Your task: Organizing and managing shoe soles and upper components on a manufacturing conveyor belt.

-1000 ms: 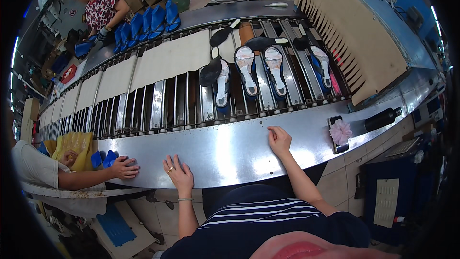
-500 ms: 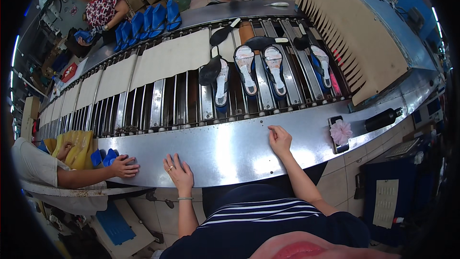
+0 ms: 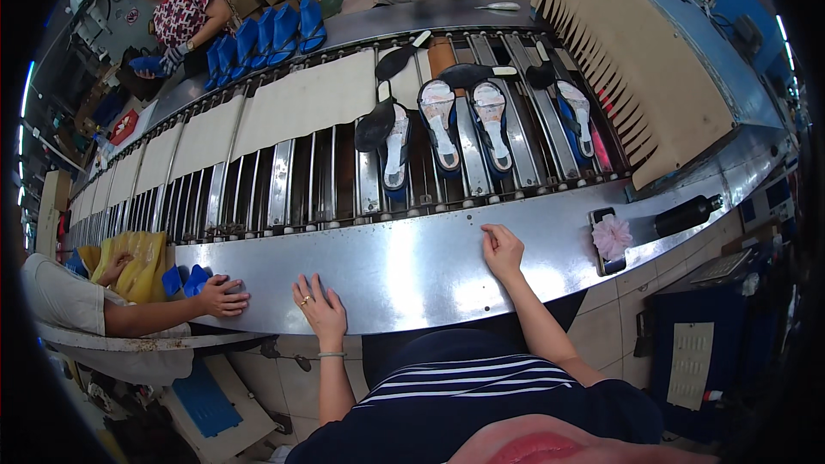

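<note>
My left hand [image 3: 322,314], with a ring and a wristband, rests on the near edge of the metal ledge [image 3: 412,271]. Its fingers are spread and it holds nothing. Farther right, my right hand [image 3: 504,251] lies on the same ledge, loosely closed, with nothing visible in it. Beyond the ledge, sandals with pale footbeds, such as one nearest the middle [image 3: 442,125], stand on the roller conveyor [image 3: 322,180]. Black sole-shaped pieces with pale ends, one of them in front [image 3: 375,127], lie among and behind them. Neither hand touches these.
At right are a phone [image 3: 608,258] with a pink flower-like puff [image 3: 612,237], a black bottle [image 3: 687,216] and a machine with a fringed curtain [image 3: 636,60]. A co-worker's hand [image 3: 223,296] rests at left near blue pieces and a yellow bag [image 3: 142,266]. Blue shoe forms [image 3: 284,34] stand far left.
My hands have stayed put. The sandals have shifted very slightly left. Across the conveyor, a person has turned and raised the blue piece they hold.
</note>
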A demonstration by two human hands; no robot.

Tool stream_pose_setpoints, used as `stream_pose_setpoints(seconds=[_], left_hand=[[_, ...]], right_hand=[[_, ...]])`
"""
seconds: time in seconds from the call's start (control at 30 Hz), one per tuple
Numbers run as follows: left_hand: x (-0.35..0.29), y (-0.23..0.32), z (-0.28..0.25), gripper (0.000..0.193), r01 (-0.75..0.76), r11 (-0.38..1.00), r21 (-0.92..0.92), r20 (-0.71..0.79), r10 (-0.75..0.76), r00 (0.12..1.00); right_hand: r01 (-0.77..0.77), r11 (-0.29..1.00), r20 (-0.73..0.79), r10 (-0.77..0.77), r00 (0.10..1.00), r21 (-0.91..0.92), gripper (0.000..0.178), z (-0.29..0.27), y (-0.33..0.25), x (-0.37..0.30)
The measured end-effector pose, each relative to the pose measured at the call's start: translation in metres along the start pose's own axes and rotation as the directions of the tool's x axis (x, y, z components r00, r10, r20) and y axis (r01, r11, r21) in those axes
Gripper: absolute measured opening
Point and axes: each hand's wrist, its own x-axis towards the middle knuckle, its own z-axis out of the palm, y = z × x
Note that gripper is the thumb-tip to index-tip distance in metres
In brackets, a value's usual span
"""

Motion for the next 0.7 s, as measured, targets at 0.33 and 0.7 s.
stream_pose_setpoints(seconds=[0.33, 0.7], left_hand=[[0.002, 0.007, 0.000, 0.046, -0.013, 1.000, -0.007, -0.005, 0.013, 1.000], [-0.006, 0.008, -0.002, 0.049, 0.048, 0.999, 0.005, -0.002, -0.048, 0.999]], right_hand=[[-0.002, 1.000, 0.002, 0.002, 1.000, -0.006, 0.014, -0.005, 0.004, 0.002], [0.008, 1.000, 0.065, -0.007, 0.998, -0.008, 0.021, -0.003, 0.015, 0.003]])
